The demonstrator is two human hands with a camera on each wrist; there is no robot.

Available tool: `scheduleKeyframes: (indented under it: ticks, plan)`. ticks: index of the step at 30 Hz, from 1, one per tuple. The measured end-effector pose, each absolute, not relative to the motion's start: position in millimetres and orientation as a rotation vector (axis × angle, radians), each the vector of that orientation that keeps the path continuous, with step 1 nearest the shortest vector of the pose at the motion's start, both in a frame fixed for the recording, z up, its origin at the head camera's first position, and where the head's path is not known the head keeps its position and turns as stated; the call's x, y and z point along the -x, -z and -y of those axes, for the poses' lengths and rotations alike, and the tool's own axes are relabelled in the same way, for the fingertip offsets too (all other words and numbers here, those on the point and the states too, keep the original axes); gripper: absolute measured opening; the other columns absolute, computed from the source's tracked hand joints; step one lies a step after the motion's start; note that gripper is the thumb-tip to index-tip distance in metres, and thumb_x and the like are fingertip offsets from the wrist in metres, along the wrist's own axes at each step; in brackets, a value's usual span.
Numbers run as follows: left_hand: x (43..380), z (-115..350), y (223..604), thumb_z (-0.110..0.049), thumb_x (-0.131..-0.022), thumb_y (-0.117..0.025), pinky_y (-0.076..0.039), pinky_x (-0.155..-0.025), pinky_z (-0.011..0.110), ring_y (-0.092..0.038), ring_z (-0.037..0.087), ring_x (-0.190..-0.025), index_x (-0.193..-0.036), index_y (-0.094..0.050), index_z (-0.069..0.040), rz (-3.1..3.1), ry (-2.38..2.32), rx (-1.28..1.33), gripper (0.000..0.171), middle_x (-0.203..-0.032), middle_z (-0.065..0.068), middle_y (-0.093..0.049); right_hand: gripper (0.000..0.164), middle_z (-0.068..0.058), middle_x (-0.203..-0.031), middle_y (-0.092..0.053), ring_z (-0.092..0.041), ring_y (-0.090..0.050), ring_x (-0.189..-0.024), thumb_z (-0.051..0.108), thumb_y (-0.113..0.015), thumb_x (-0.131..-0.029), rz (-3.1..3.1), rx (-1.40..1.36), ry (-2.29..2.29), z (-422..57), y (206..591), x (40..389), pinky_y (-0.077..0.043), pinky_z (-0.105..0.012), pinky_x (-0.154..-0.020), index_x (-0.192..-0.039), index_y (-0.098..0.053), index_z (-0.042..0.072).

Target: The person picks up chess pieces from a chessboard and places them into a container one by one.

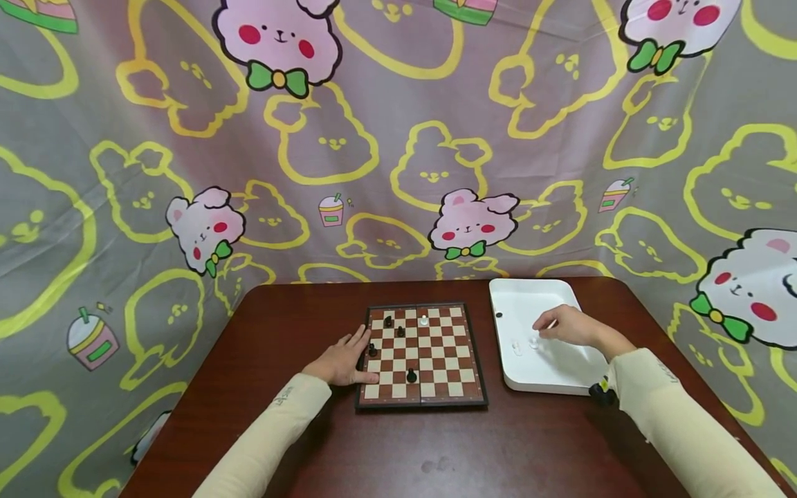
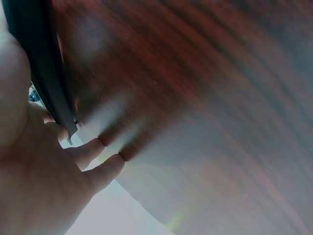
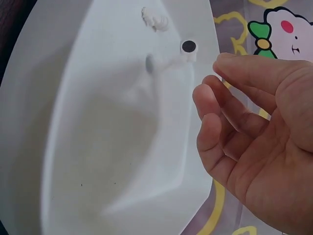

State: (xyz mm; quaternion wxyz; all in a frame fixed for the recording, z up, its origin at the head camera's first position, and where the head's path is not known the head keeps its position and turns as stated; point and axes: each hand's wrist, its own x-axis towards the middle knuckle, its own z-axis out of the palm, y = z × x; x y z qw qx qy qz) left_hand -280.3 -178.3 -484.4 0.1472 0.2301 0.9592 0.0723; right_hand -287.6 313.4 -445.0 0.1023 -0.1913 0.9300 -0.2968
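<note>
A brown-and-cream chessboard (image 1: 445,356) with a black frame lies on the table. My left hand (image 1: 344,356) rests at its left edge, fingers spread, thumb over the frame; in the left wrist view two fingertips (image 2: 113,166) reach the tabletop. Black chess pieces stand on the board, one a black pawn-like piece (image 1: 411,375) near the front, plus a white piece (image 1: 424,321) towards the back. Over the white tray (image 1: 535,377) my right hand (image 1: 571,326) hovers with bent, loosely parted fingers. Close by lie a white knight (image 3: 154,19) and a white piece with a dark base (image 3: 189,47).
A small black piece (image 1: 499,315) is by the tray's left wall. The tray stands right of the board on the dark red-brown table (image 1: 423,449). A cartoon-printed cloth (image 1: 398,152) hangs behind and around the table.
</note>
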Motion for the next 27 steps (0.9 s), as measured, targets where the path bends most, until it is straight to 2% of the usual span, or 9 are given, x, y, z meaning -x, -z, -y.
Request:
scheduleKeyframes:
  ticks: [14, 27]
  plan:
    - [282, 179, 485, -0.072, -0.078, -0.055, -0.034, -0.1, 0.054, -0.024, 0.043, -0.136, -0.154, -0.008, -0.01, -2.761, -0.201, -0.676, 0.109, -0.158, 0.013, -0.005, 0.017, -0.014, -0.097, -0.068, -0.02, -0.062, -0.085, 0.006, -0.067, -0.087, -2.757, 0.578, 0.889, -301, 435, 288, -0.049, -0.033, -0.07, -0.101, -0.07, -0.003]
    - [283, 180, 488, -0.073, -0.077, -0.054, -0.03, -0.102, 0.057, -0.02, 0.041, -0.138, -0.154, -0.007, -0.012, -2.756, -0.21, -0.646, 0.109, -0.158, 0.01, -0.002, 0.013, -0.004, -0.088, -0.069, -0.015, -0.063, -0.078, 0.007, -0.066, -0.087, -2.791, 0.67, 0.87, -257, 426, 298, -0.049, -0.033, -0.068, -0.097, -0.071, 0.001]
